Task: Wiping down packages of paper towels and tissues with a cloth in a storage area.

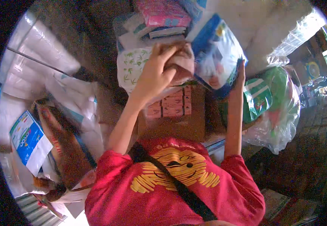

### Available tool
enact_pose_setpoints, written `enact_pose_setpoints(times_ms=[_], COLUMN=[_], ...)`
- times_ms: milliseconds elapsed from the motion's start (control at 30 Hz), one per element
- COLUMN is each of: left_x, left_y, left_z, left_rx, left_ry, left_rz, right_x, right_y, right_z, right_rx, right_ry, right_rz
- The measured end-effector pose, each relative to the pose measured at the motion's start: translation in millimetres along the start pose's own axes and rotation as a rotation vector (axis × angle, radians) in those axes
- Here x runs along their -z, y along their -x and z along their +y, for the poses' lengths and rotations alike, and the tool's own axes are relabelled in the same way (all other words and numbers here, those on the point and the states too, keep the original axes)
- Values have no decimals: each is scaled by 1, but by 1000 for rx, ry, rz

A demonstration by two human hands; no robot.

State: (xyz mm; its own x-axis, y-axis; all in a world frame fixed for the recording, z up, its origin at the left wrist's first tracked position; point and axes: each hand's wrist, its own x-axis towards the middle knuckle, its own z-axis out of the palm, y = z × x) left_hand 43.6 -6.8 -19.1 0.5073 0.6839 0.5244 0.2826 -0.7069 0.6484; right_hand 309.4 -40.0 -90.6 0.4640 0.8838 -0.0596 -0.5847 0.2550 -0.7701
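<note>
My right hand (241, 75) grips the right side of a blue and white plastic pack (212, 56) with a picture printed on it; the pack stands tilted and its fingers are partly hidden behind it. To its left, my left hand (158, 69) has its thumb and fingers apart, over the left side of a small brownish-white pack (182, 62). Some blur covers these fingers. Beside and under that hand lies a white pack with green leaf prints (131, 67).
A pink pack (163, 13) lies on the far stack. Below my hands stands an open cardboard box (195, 113) holding pink patterned packs (169, 103). Green packs in clear plastic (280, 109) stand at right. At left are a blue and white pack (28, 137) and a brown carton (63, 147).
</note>
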Motion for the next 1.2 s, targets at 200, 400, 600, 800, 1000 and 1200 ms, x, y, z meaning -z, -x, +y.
enact_pose_setpoints(times_ms=[200,400,600,800,1000,1200], left_x=[-4,-16,-1,1,33,50], left_y=[3,4,-45,-88,-50,-29], left_z=[-20,-27,10,23,18,38], left_rx=[111,30,-228,-376,-315,-309], left_ry=[-43,73,136,-172,-313,-402], left_rz=[178,18,202,83,-170,-258], right_x=[-17,-56,-67,-87,-93,-98], right_y=[20,50,35,14,9,17], right_z=[-21,-27,-9,12,14,13], right_rx=[-56,173,96,146,102,180], right_ry=[175,676,348,223,78,669], right_rz=[-37,-90,-78,-142,-189,-219])
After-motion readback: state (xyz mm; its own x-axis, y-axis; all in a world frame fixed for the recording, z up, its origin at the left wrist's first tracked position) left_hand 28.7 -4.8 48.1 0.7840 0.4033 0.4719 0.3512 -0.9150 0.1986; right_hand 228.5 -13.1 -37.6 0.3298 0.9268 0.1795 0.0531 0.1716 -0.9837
